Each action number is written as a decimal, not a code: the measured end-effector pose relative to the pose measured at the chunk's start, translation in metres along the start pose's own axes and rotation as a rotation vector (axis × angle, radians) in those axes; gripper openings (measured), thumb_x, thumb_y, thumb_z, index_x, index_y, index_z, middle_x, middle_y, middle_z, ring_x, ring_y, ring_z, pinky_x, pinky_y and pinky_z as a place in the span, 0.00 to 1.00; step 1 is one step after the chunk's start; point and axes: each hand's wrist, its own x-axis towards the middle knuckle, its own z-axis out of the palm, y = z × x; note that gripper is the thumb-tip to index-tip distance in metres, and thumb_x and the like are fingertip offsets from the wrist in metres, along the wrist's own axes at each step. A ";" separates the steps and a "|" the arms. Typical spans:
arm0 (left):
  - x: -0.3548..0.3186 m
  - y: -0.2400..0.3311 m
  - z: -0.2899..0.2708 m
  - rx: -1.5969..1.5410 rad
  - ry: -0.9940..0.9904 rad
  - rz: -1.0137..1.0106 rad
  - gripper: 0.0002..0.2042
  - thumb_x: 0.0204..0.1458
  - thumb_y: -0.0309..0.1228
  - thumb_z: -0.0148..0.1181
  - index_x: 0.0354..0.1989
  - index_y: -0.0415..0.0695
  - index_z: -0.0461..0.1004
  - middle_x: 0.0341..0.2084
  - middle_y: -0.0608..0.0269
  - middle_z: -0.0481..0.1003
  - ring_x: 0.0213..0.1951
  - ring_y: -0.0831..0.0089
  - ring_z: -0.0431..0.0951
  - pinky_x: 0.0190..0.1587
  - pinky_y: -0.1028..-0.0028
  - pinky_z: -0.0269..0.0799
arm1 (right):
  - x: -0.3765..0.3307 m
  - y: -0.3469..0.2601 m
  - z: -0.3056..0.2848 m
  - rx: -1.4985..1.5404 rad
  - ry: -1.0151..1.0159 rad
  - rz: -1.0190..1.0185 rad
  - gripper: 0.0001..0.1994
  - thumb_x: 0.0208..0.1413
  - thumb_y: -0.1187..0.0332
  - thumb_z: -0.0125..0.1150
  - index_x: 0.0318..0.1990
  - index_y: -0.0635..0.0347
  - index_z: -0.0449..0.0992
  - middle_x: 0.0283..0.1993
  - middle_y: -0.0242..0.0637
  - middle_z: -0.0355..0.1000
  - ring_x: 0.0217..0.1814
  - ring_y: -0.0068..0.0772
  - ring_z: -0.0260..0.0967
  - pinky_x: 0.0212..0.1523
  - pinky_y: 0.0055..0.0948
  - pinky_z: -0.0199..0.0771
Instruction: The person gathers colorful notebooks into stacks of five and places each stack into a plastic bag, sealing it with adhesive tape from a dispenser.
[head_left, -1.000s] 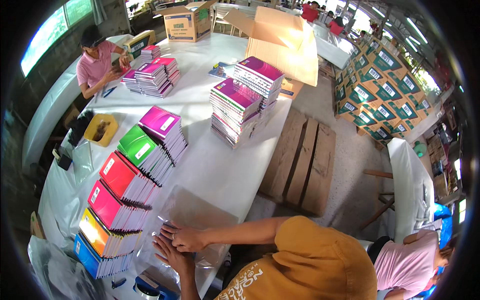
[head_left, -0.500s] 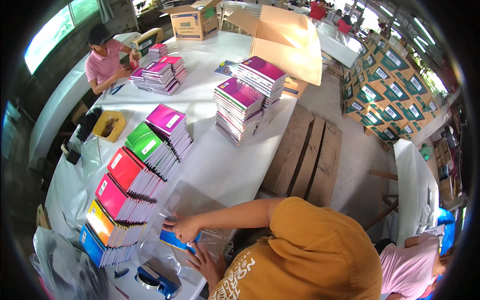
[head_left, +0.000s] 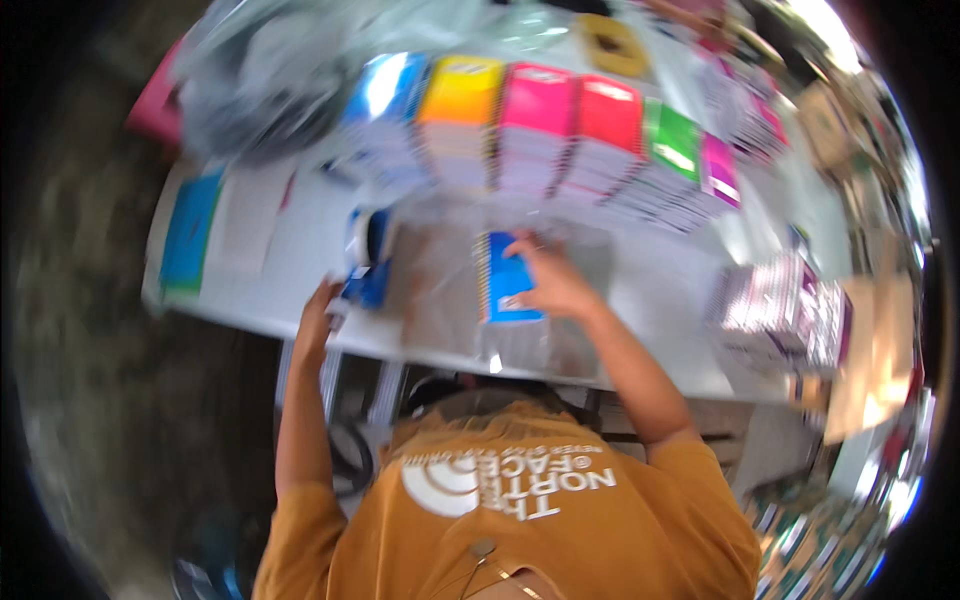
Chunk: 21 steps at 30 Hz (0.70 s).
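The picture is blurred by motion. My right hand [head_left: 552,283] lies on a blue spiral notebook [head_left: 506,292], fingers over its top edge, and holds it on a clear plastic bag [head_left: 440,300] spread on the white table [head_left: 660,300]. My left hand [head_left: 318,312] is at the table's near edge, touching or just beside a blue tape dispenser [head_left: 366,262]; the blur hides its grip. My orange shirt [head_left: 520,510] fills the lower middle.
Behind the bag runs a row of notebook stacks: blue [head_left: 385,100], yellow [head_left: 465,100], pink [head_left: 540,110], red [head_left: 610,120], green [head_left: 675,150], magenta [head_left: 720,170]. More stacks [head_left: 785,305] and a cardboard box [head_left: 870,350] are right. A flat blue notebook [head_left: 190,230] and crumpled plastic [head_left: 250,90] lie left.
The view has swung round to face the notebook row. My hands have parted: the right one has brought a blue notebook onto the bag, the left has moved out to the tape dispenser.
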 end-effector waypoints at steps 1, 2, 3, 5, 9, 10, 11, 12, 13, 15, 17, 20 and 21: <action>-0.006 0.017 0.004 0.033 0.013 -0.012 0.26 0.57 0.52 0.43 0.52 0.44 0.70 0.49 0.62 0.69 0.31 0.76 0.66 0.32 0.77 0.60 | -0.003 -0.001 0.000 -0.046 -0.020 0.003 0.34 0.30 0.68 0.70 0.51 0.54 0.65 0.65 0.48 0.54 0.67 0.46 0.50 0.66 0.54 0.39; -0.013 0.031 0.008 0.045 0.045 -0.024 0.25 0.56 0.51 0.45 0.50 0.43 0.72 0.45 0.64 0.70 0.27 0.78 0.64 0.28 0.79 0.58 | -0.002 -0.002 0.000 -0.097 -0.021 0.013 0.35 0.30 0.67 0.70 0.52 0.55 0.64 0.65 0.46 0.53 0.69 0.45 0.47 0.66 0.55 0.39; -0.018 0.040 0.012 0.059 0.059 -0.036 0.25 0.56 0.51 0.46 0.48 0.42 0.73 0.40 0.65 0.71 0.24 0.79 0.62 0.24 0.80 0.55 | -0.001 -0.006 -0.002 -0.094 -0.059 0.028 0.36 0.30 0.67 0.71 0.53 0.55 0.63 0.66 0.45 0.51 0.70 0.45 0.45 0.66 0.55 0.38; -0.017 0.042 0.011 0.129 0.023 -0.072 0.23 0.53 0.50 0.51 0.46 0.44 0.74 0.36 0.65 0.73 0.23 0.79 0.63 0.24 0.78 0.56 | 0.001 -0.012 -0.004 -0.097 -0.111 0.073 0.37 0.30 0.67 0.71 0.54 0.55 0.62 0.67 0.43 0.49 0.72 0.44 0.42 0.67 0.57 0.37; -0.002 0.027 0.007 0.324 -0.062 -0.120 0.20 0.50 0.46 0.57 0.43 0.43 0.76 0.32 0.65 0.74 0.21 0.78 0.62 0.22 0.76 0.54 | 0.003 -0.017 -0.005 -0.102 -0.133 0.082 0.36 0.31 0.68 0.70 0.53 0.52 0.62 0.67 0.38 0.49 0.71 0.43 0.42 0.67 0.58 0.37; -0.010 0.037 0.009 0.288 -0.121 -0.111 0.20 0.50 0.44 0.59 0.43 0.39 0.76 0.33 0.64 0.74 0.28 0.75 0.70 0.29 0.75 0.64 | 0.001 -0.014 -0.005 -0.101 -0.128 0.082 0.36 0.31 0.68 0.70 0.53 0.52 0.62 0.67 0.37 0.49 0.71 0.43 0.42 0.67 0.58 0.37; -0.014 0.031 0.007 0.019 -0.200 -0.059 0.20 0.50 0.44 0.59 0.42 0.39 0.76 0.36 0.63 0.74 0.32 0.73 0.71 0.35 0.75 0.65 | 0.001 -0.011 -0.005 -0.101 -0.121 0.082 0.36 0.31 0.68 0.70 0.53 0.52 0.62 0.67 0.36 0.49 0.71 0.43 0.42 0.67 0.58 0.38; -0.021 0.021 0.001 -0.250 -0.275 -0.007 0.20 0.50 0.44 0.59 0.42 0.38 0.76 0.38 0.62 0.74 0.37 0.71 0.72 0.40 0.74 0.66 | 0.000 -0.009 -0.005 -0.099 -0.114 0.082 0.35 0.31 0.68 0.70 0.53 0.51 0.62 0.67 0.36 0.49 0.71 0.43 0.42 0.67 0.58 0.38; -0.029 0.010 -0.009 -0.519 -0.342 0.049 0.20 0.50 0.44 0.59 0.41 0.37 0.76 0.40 0.61 0.74 0.41 0.69 0.73 0.46 0.73 0.67 | -0.001 -0.010 -0.006 -0.092 -0.112 0.077 0.36 0.31 0.68 0.70 0.53 0.51 0.62 0.67 0.36 0.49 0.71 0.42 0.43 0.67 0.58 0.38; -0.040 -0.024 -0.025 -0.482 -0.450 0.138 0.16 0.51 0.39 0.59 0.38 0.36 0.76 0.54 0.55 0.66 0.50 0.62 0.71 0.57 0.71 0.61 | -0.002 -0.012 -0.007 -0.071 -0.103 0.073 0.36 0.31 0.68 0.70 0.54 0.51 0.62 0.67 0.36 0.49 0.71 0.42 0.43 0.67 0.58 0.38; -0.042 -0.040 -0.021 0.150 -0.185 0.166 0.12 0.50 0.35 0.59 0.33 0.36 0.77 0.44 0.54 0.74 0.42 0.65 0.76 0.48 0.72 0.68 | -0.002 -0.009 -0.006 -0.065 -0.098 0.063 0.36 0.31 0.68 0.70 0.54 0.51 0.62 0.67 0.37 0.50 0.71 0.42 0.43 0.67 0.58 0.38; -0.021 -0.011 -0.011 0.643 0.627 0.391 0.09 0.51 0.30 0.57 0.29 0.36 0.77 0.16 0.57 0.75 0.18 0.72 0.74 0.25 0.70 0.70 | -0.003 -0.008 -0.008 -0.063 -0.114 0.060 0.36 0.31 0.67 0.70 0.55 0.51 0.62 0.67 0.37 0.50 0.71 0.41 0.42 0.68 0.56 0.39; -0.023 0.009 0.000 0.412 0.663 0.409 0.11 0.52 0.32 0.58 0.28 0.35 0.77 0.17 0.58 0.75 0.18 0.74 0.74 0.23 0.73 0.69 | -0.003 -0.008 -0.010 -0.064 -0.119 0.069 0.36 0.32 0.67 0.69 0.55 0.51 0.63 0.67 0.38 0.50 0.72 0.40 0.42 0.68 0.55 0.39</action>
